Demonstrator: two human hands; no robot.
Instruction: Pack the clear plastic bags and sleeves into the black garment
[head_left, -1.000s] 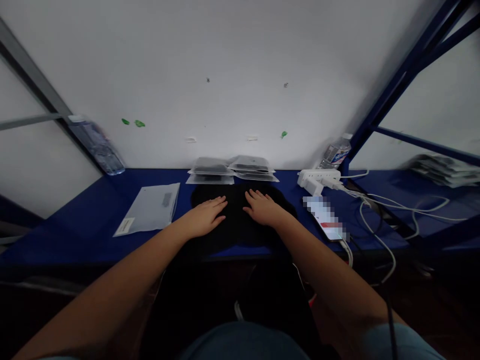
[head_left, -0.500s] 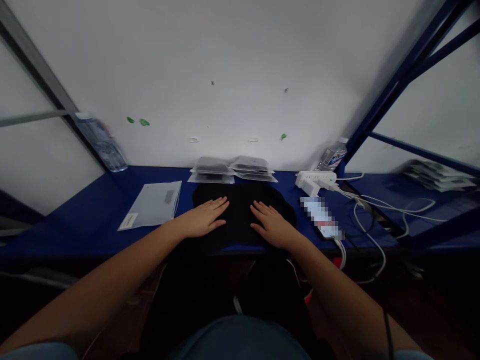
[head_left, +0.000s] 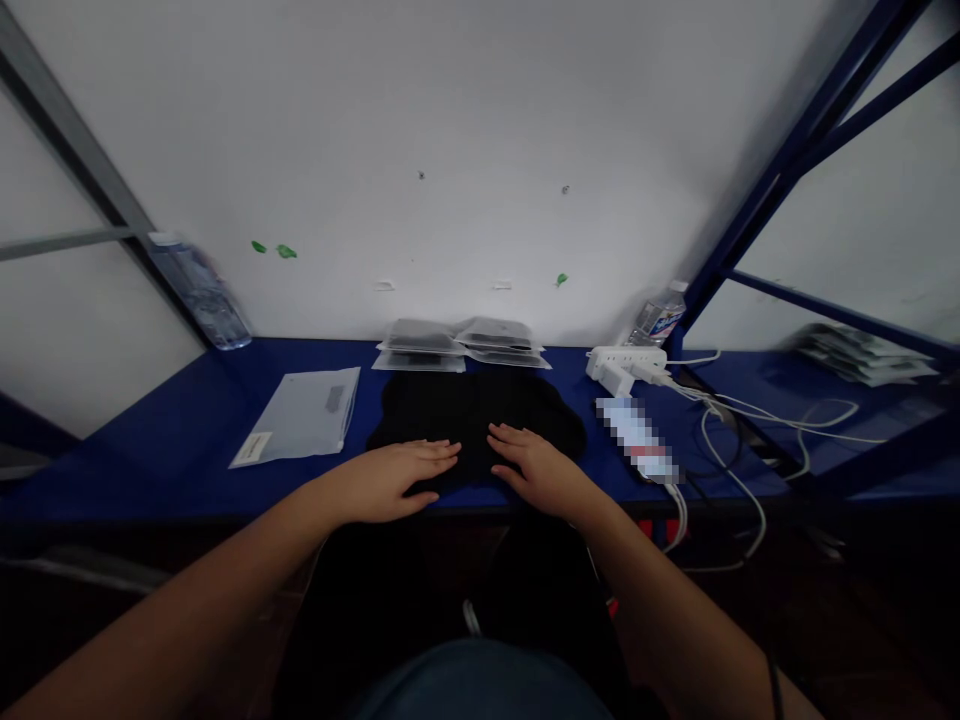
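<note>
A black piece of cloth (head_left: pixel 472 400) lies spread on the blue table, its exact kind too dark to make out. Flat on its lower left part rests my left hand (head_left: pixel 397 478), fingers stretched out and the thumb apart. My right hand (head_left: pixel 536 468) lies on the cloth's right part, palm down, with its fingers extended toward the left hand. Neither hand grips anything. Left of the cloth is a frosted plastic zip bag (head_left: pixel 304 412) with a small label at one corner.
Two stacks of packed plastic bags (head_left: pixel 420 345) lie by the wall. On the right are a power strip (head_left: pixel 626 360), a charging phone (head_left: pixel 637 438), white cables (head_left: pixel 720 460) and a bottle (head_left: pixel 660 315). Another bottle (head_left: pixel 206 300) stands left. Metal frames flank the blue table (head_left: pixel 157 430).
Both hands have slid toward me over the cloth, the left hand further, reaching the table's front edge. The cloth's outline has shifted slightly. The camera view has moved a little.
</note>
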